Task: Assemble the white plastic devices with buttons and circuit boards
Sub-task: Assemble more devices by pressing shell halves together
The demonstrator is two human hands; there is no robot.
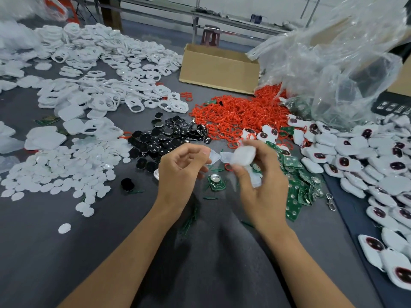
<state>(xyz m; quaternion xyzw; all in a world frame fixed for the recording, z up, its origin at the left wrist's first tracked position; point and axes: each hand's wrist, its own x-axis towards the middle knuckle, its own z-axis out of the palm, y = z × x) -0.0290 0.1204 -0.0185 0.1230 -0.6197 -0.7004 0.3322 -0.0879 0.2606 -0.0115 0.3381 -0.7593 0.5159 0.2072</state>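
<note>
On the grey table (66,263) at mid-frame, a circuit board (215,182) lies between your hands, just below the white shell (242,155) your right hand (262,192) grips; whether your curled left hand (178,172) holds anything is unclear.

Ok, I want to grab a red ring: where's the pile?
In the head view, the red rings lie heaped right of centre, just in front of the cardboard box, between the black buttons and the clear plastic bag.

Motion blur smears the white plastic shell (242,155) in your right hand (262,187). Can't tell if your left hand (180,170) grips anything. Right edge cuts the pile of white red-buttoned devices (378,165).
</note>
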